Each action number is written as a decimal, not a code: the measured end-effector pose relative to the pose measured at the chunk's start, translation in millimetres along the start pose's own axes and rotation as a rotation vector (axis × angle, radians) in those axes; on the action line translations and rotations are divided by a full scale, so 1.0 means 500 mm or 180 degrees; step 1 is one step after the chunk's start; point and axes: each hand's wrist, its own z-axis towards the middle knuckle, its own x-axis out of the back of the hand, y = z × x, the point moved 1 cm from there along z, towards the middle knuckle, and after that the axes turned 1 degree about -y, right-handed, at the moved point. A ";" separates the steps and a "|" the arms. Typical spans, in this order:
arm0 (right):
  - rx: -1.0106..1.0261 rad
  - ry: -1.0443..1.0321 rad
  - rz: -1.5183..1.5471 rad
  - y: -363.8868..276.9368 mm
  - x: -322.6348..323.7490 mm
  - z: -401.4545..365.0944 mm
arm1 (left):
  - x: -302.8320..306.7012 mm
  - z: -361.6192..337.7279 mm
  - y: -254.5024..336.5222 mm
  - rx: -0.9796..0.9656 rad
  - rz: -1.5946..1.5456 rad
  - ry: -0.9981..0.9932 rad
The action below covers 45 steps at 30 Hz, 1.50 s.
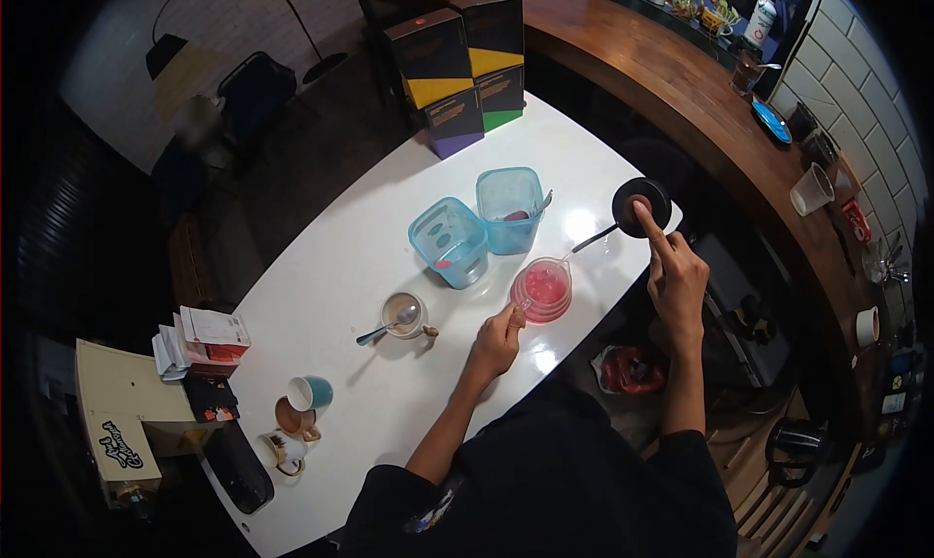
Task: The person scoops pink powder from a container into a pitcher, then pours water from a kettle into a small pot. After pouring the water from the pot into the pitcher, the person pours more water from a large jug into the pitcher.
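Note:
My left hand [496,344] is closed on the handle of a glass jug [547,288] that stands on the white table with pink, bubbly liquid in it. A black gooseneck kettle [625,219] is in my right hand [678,274], with the index finger stretched over its lid. The kettle's thin spout points down at the jug's mouth, where a thin stream seems to fall. The kettle's handle is hidden under my hand. Beyond the jug stand two translucent blue containers [449,252], one with a spoon in it. Left of the jug is a cup [404,317] with a spoon across it.
Several small cups [311,393] stand at the table's left, near a stack of papers [209,334] and a cream box [117,402]. Black boxes [438,62] with coloured bands rise at the far end. A curved wooden counter [623,57] runs along the right.

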 end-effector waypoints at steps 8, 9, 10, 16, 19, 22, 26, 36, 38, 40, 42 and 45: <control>-0.0023 0.0018 -0.0014 0.011 0.022 -0.001 | 0.001 0.000 0.006 0.0020 -0.0014 0.0030; -0.0024 0.0017 -0.0016 0.012 0.024 -0.002 | 0.000 0.000 0.004 0.0020 -0.0016 0.0028; -0.0017 0.0020 -0.0026 0.012 0.025 -0.003 | 0.000 0.000 0.002 -0.0002 -0.0032 0.0032; -0.0006 -0.0001 -0.0052 0.010 0.035 -0.003 | 0.001 0.000 0.005 -0.0024 -0.0032 0.0045; 0.0004 -0.0010 -0.0036 0.006 0.038 -0.002 | 0.002 0.000 0.006 -0.0017 -0.0032 0.0042; 0.0015 -0.0033 -0.0038 0.004 0.041 0.000 | 0.000 0.000 0.003 -0.0033 -0.0029 0.0064; -0.0004 -0.0109 -0.0017 0.004 0.040 -0.001 | 0.000 0.001 0.001 -0.0019 -0.0020 0.0026; 0.0109 -0.0073 -0.0001 -0.005 0.035 0.002 | -0.001 0.000 0.000 -0.0071 -0.0027 0.0060; 0.0133 -0.0115 -0.0013 -0.006 0.034 0.002 | 0.002 -0.001 0.005 -0.0056 -0.0020 0.0021; 0.0150 -0.0108 -0.0027 -0.009 0.035 0.004 | 0.002 -0.001 0.006 -0.0046 -0.0022 0.0023; 0.0168 -0.0101 -0.0039 -0.012 0.035 0.005 | 0.002 0.000 0.006 -0.0035 -0.0022 0.0026; 0.0202 -0.0073 -0.0005 -0.015 0.035 0.007 | 0.001 -0.001 0.006 -0.0037 -0.0021 0.0033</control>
